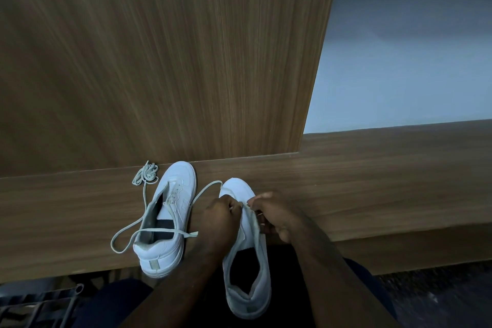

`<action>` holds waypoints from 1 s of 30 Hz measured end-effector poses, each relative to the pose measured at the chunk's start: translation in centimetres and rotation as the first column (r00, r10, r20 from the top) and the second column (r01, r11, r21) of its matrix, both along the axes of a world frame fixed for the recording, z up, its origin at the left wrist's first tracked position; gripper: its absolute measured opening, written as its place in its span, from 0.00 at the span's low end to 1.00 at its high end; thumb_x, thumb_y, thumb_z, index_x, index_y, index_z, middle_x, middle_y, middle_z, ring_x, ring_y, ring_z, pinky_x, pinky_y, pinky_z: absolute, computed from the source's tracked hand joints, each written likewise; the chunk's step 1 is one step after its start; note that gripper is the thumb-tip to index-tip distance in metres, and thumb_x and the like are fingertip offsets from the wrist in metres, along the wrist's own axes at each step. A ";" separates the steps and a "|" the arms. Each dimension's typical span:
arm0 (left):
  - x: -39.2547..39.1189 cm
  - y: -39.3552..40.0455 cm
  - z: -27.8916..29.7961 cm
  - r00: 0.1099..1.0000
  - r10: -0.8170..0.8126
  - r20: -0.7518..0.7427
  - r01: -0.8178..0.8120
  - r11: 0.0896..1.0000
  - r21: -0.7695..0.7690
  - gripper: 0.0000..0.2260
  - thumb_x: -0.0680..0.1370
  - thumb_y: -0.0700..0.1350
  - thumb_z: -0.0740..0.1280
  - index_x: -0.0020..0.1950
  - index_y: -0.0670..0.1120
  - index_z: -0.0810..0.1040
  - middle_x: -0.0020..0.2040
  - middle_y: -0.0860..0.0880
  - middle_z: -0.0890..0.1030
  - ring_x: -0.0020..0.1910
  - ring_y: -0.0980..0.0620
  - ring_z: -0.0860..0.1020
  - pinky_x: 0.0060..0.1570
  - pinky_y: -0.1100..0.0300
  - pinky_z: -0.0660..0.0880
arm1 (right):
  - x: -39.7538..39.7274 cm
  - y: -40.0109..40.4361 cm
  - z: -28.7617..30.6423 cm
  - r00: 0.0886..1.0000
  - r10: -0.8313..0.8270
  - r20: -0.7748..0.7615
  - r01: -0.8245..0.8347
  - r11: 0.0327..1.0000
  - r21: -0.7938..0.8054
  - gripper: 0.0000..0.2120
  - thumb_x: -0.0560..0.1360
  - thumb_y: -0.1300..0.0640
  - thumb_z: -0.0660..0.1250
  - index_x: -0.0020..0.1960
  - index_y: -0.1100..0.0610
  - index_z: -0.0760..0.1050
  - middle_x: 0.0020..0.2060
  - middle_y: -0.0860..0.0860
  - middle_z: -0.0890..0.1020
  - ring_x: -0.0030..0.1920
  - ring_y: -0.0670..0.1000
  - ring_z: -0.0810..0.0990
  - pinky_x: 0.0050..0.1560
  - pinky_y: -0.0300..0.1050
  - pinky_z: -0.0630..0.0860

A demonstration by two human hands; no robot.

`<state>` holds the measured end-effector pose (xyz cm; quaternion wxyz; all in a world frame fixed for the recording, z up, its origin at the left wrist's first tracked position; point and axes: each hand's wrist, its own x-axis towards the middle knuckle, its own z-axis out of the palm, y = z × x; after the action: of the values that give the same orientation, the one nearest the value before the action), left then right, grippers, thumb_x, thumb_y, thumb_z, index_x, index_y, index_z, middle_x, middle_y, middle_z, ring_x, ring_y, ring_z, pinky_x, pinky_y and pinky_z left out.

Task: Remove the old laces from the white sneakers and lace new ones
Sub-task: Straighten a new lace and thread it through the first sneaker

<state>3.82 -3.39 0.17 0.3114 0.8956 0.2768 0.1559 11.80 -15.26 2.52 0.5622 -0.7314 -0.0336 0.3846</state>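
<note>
— What is seen nearest?

— A white sneaker (249, 269) is seen with its heel hanging over the edge of the wooden ledge (372, 181) above dark trousers (111, 303), toe pointing away. A dark metal rack (40, 306) is glimpsed at the lower left.

— How are the hands placed?

— The left hand (219, 217) is curled, and a pale lace (206, 190) is pinched in its fingers at the sneaker's eyelets. The right hand (274, 214) is curled too, with the lace pinched at the same spot; what lies under its lower fingers cannot be told. The lace is looped out to the left.

— And farther off?

— A second white sneaker (166, 218) is stood just left, with a loose lace (133, 234) draped across its opening. A bundled lace (146, 174) is laid beside its toe, against the wooden panel (159, 61). A pale floor (399, 61) is seen beyond.
</note>
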 end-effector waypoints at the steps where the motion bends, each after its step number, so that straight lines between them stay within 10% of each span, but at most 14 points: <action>1: 0.0 0.0 0.1 1.000 -0.001 0.006 0.001 1.000 -0.019 0.13 0.77 0.46 0.68 0.33 0.48 0.73 0.29 0.56 0.70 0.33 0.55 0.71 0.36 0.61 0.58 | -0.1 0.0 0.0 1.000 -0.014 -0.025 0.015 1.000 0.011 0.06 0.76 0.63 0.63 0.44 0.58 0.79 0.36 0.54 0.80 0.34 0.51 0.77 0.38 0.44 0.76; 8: -0.9 0.1 0.4 0.999 -0.030 0.027 0.033 0.993 -0.112 0.13 0.75 0.51 0.69 0.31 0.55 0.73 0.31 0.58 0.76 0.39 0.54 0.78 0.40 0.59 0.68 | -0.8 0.7 -0.7 0.993 -0.086 0.077 0.087 0.996 -0.001 0.06 0.77 0.64 0.62 0.48 0.63 0.78 0.34 0.57 0.76 0.27 0.49 0.71 0.28 0.40 0.68; 10: -1.9 -0.1 0.9 0.999 -0.040 0.010 0.041 0.996 -0.073 0.05 0.73 0.57 0.68 0.40 0.58 0.77 0.42 0.61 0.77 0.51 0.56 0.77 0.49 0.57 0.71 | -0.6 0.7 -0.9 0.985 -0.121 0.122 0.124 0.992 -0.018 0.07 0.77 0.64 0.60 0.45 0.59 0.77 0.32 0.55 0.78 0.27 0.50 0.73 0.27 0.41 0.71; 13: -4.0 -0.7 1.0 0.992 -0.022 -0.124 0.025 0.999 0.022 0.25 0.68 0.67 0.64 0.62 0.60 0.74 0.59 0.60 0.70 0.64 0.54 0.69 0.62 0.51 0.69 | -0.2 0.4 -0.6 0.953 -0.244 0.178 0.244 0.969 0.021 0.10 0.77 0.66 0.58 0.42 0.56 0.75 0.35 0.56 0.79 0.31 0.50 0.76 0.31 0.45 0.75; 18: -6.0 -1.1 0.7 0.998 -0.031 -0.056 0.023 0.988 -0.152 0.23 0.72 0.56 0.70 0.66 0.54 0.70 0.62 0.50 0.70 0.61 0.48 0.75 0.60 0.54 0.73 | -0.2 -0.7 1.8 0.876 -0.457 -0.152 0.475 0.769 0.427 0.07 0.82 0.66 0.57 0.49 0.58 0.72 0.39 0.55 0.84 0.42 0.54 0.84 0.51 0.52 0.82; 21: -6.3 -1.3 0.8 1.000 0.026 -0.013 -0.028 0.990 -0.139 0.17 0.75 0.52 0.68 0.63 0.51 0.72 0.61 0.49 0.72 0.59 0.46 0.75 0.53 0.58 0.70 | -0.3 -1.4 1.7 0.844 -0.532 0.072 0.460 0.786 0.412 0.07 0.83 0.62 0.58 0.50 0.56 0.73 0.33 0.53 0.76 0.32 0.51 0.77 0.40 0.47 0.80; 25: -6.1 -1.2 0.7 0.998 0.041 0.038 -0.035 0.989 -0.145 0.10 0.77 0.48 0.66 0.56 0.48 0.71 0.57 0.47 0.75 0.55 0.43 0.76 0.52 0.53 0.73 | -0.6 -2.1 0.6 0.680 -0.116 0.724 0.178 0.984 -0.009 0.09 0.82 0.59 0.59 0.50 0.52 0.78 0.37 0.45 0.79 0.39 0.45 0.77 0.43 0.42 0.71; 30: -6.0 -1.3 0.6 0.997 0.067 0.027 -0.063 0.991 -0.117 0.07 0.78 0.50 0.65 0.53 0.50 0.71 0.54 0.47 0.76 0.51 0.43 0.78 0.50 0.49 0.75 | -1.2 -1.6 -0.1 0.553 0.533 0.640 -0.053 0.790 -0.611 0.12 0.79 0.53 0.64 0.47 0.59 0.82 0.43 0.54 0.85 0.45 0.54 0.81 0.44 0.45 0.73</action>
<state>-2.23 -4.67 0.78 0.3619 0.8640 0.3097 0.1633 10.56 -16.90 2.42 0.1892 -0.9293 -0.2979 0.1085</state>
